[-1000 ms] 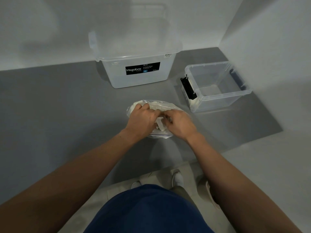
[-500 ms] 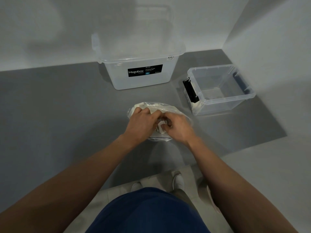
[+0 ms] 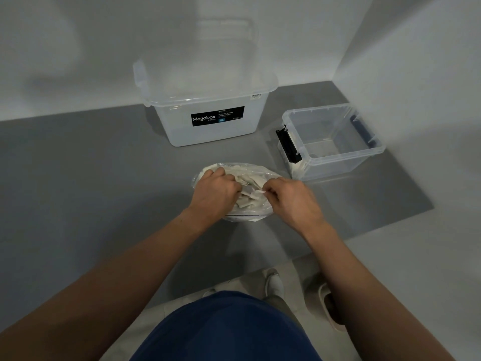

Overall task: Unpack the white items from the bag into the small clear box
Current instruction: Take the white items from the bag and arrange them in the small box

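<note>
A clear plastic bag [image 3: 256, 171] full of several white items [image 3: 251, 201] lies on the grey table in front of me. My left hand [image 3: 214, 191] grips the bag's left side, fingers curled into its mouth. My right hand [image 3: 291, 196] pinches the bag's right edge near a white item and pulls it aside. The small clear box [image 3: 335, 155] stands open to the right of the bag, with black latches; it looks almost empty inside.
A larger lidded clear box [image 3: 208, 100] labelled Megabox stands behind the bag against the back wall. A side wall rises just right of the small box. The grey table [image 3: 91, 178] ends near my body, where shoes show on the floor.
My hands have drawn apart, widening the bag's mouth, and more white items show between them. The bag stays in place.
</note>
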Motion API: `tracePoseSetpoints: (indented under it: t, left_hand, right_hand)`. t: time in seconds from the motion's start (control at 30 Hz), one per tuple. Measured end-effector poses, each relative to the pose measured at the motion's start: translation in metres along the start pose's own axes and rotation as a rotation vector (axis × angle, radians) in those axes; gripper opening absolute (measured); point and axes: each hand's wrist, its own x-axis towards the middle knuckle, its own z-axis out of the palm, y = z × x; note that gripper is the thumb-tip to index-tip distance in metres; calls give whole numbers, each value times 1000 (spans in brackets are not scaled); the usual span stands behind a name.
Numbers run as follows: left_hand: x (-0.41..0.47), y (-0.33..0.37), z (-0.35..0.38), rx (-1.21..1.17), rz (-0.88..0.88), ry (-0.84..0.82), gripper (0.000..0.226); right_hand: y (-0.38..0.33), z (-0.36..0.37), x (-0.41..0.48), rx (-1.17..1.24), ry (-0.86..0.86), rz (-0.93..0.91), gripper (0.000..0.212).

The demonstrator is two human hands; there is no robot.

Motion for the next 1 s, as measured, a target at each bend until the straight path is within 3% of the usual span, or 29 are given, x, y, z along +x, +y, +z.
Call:
tracePoseSetpoints:
  t: [0.3, 0.5, 0.63, 0.77, 1.0]
  left_hand:
    - [-5, -31, -40, -696, -325, 36, 7]
    - [-12, -30, -60, -1433, -569, 79, 10]
    - [-14, -14, -67, -1763, -624, 84, 8]
    - [-15, 1, -67, -1866, -595, 26, 8]
    - [-11, 8, -66, -1781, -539, -42, 11]
  right_hand:
    - [4, -28, 3, 188, 23, -114, 10]
    - [-12, -46, 10, 366, -15, -121, 8]
    - [-24, -52, 13, 449, 0, -148, 7]
    - [-32, -59, 16, 515, 28, -157, 9]
    - [-29, -66, 12, 542, 56, -134, 11]
